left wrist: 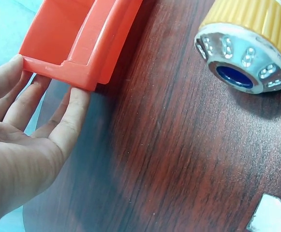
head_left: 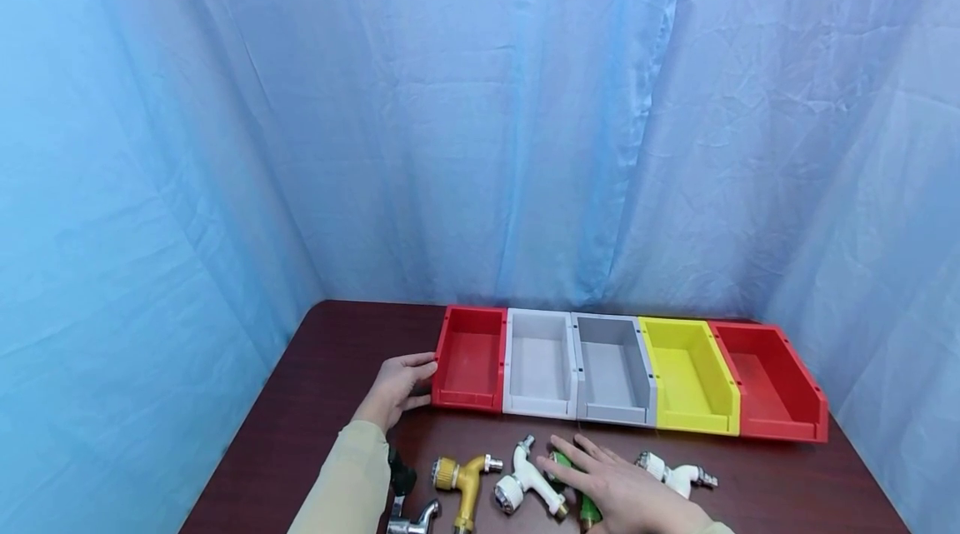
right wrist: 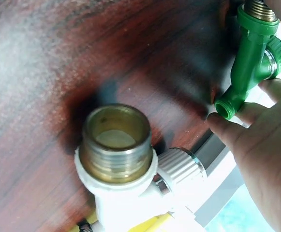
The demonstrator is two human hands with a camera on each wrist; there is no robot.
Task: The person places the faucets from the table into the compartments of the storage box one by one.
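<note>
My left hand touches the outer side of the leftmost red bin. In the left wrist view its thumb lies at the bin's rim, and its fairly straight fingers rest against the wall. My right hand is spread over a green tap, covering part of it. The right wrist view shows the fingers beside the green tap, near its spout; whether they press on it is unclear. A white tap lies left of this hand, and another white tap lies to its right.
A white bin, a grey bin, a yellow bin and a second red bin continue the row. Nearer the front lie a yellow tap and a chrome tap with a dark handle. Blue curtains surround the table.
</note>
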